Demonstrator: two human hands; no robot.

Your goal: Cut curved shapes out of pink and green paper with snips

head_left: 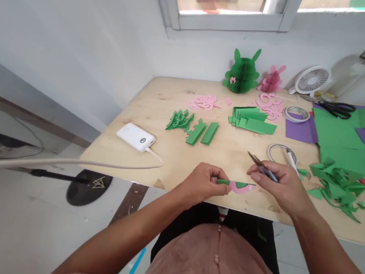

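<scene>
Near the table's front edge my left hand (205,181) pinches a folded piece of green and pink paper (241,187), which sticks out to the right of the fingers. My right hand (278,183) is closed around a small pair of scissors (261,164) with blue handles, its blades pointing up and left, above the paper and apart from it. Beyond the hands lie a green cut-out (196,132), a folded green strip (209,133) and a heap of small green cut-outs (179,120).
A white power bank (136,137) with a cable lies at the left. Green strips (253,120), pink scraps (205,102) and paper figures (242,75) stand or lie farther back. Green scraps (337,185), black scissors (336,109) and a white fan (313,79) are at the right.
</scene>
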